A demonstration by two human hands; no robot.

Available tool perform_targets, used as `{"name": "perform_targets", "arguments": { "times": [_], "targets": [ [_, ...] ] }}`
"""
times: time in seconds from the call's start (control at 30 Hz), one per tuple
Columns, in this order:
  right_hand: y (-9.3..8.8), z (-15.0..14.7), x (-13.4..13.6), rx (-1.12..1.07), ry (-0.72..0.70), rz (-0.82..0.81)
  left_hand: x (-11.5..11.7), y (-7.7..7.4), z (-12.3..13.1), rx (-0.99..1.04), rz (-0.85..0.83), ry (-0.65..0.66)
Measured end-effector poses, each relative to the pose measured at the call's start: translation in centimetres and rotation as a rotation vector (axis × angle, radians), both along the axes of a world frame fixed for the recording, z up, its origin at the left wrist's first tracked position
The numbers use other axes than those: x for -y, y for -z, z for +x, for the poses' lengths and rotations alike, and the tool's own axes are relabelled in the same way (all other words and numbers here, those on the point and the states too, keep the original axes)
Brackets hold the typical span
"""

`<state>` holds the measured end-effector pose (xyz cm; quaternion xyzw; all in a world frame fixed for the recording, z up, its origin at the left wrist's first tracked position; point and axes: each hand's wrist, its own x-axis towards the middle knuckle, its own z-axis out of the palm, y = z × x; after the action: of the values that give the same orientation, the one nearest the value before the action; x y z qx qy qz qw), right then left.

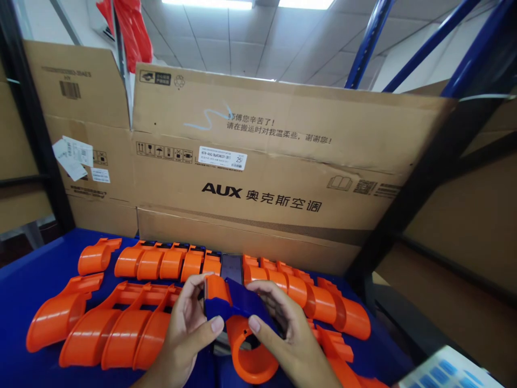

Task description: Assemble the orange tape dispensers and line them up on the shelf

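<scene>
Both hands grip an orange and blue packing tape dispenser (pixel 246 307), held low in the middle of the head view. My left hand (pixel 189 328) is closed on its left side, thumb on the blue part near an orange block. My right hand (pixel 286 328) wraps the blue part from the right, its thumb by the orange ring, which hangs below and faces me. Rows of orange dispenser bodies (pixel 91 334) lie on the blue surface (pixel 24 285) to the left, and more orange bodies (pixel 323 302) stand to the right. Some in the back left row carry dark parts.
A dark flat rectangular object (pixel 231 268) lies behind my hands between the rows. A large cardboard sheet (pixel 258 172) walls off the back. Black and blue rack posts (pixel 407 205) slant up at the right. A white card with blue patches (pixel 448 372) is at the lower right corner.
</scene>
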<state>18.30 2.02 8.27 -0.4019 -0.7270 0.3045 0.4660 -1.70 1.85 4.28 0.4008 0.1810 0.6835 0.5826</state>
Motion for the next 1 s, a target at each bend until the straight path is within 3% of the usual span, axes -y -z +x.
{"name": "perform_targets", "arguments": {
  "times": [0.13,0.3,0.47,0.7,1.0],
  "targets": [
    [0.1,0.3,0.4,0.103,-0.004,0.063,-0.2,0.9,-0.3,-0.007,0.058,0.015],
    [0.2,0.4,0.2,0.374,0.135,0.381,-0.5,0.8,-0.3,-0.053,0.044,0.000],
    [0.3,0.5,-0.1,0.490,0.111,0.606,-0.6,0.0,0.0,-0.198,-0.071,-0.156],
    [0.3,0.2,0.1,0.496,0.094,0.641,-0.9,0.2,-0.4,-0.249,-0.046,-0.272],
    [0.1,0.0,0.2,0.514,0.103,0.644,-0.9,0.2,-0.2,-0.206,-0.062,-0.226]
  ]
}}
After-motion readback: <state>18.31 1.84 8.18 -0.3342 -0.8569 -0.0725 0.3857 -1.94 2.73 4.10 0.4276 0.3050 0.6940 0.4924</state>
